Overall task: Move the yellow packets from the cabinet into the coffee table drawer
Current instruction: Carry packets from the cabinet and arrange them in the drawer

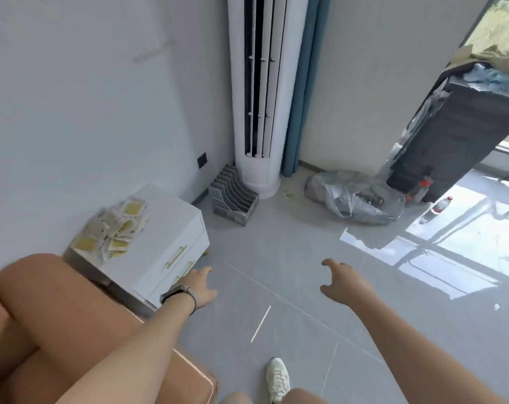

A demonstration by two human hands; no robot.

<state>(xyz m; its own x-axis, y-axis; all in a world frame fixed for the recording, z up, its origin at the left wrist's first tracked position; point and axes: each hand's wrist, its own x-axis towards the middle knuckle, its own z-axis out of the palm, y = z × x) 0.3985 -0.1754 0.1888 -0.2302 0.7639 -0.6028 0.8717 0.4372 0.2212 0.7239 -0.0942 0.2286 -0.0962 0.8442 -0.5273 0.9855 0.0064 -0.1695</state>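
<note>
Yellow flat paper-edged packets (113,230) lie heaped on top of the low white two-drawer cabinet (166,228) (against the wall, beside an orange sofa arm (58,310)). Left hand (199,288) and right hand (342,279) hover over grey floor tiles (276,258), fingers loosely spread, holding nothing.

Bright daylight enters from a window (504,33) at the upper right and throws a strong white glare across the glossy grey floor (276,258). Wide-angle distortion bends the vertical lines at the edges. The whole picture is slightly soft with motion blur.
</note>
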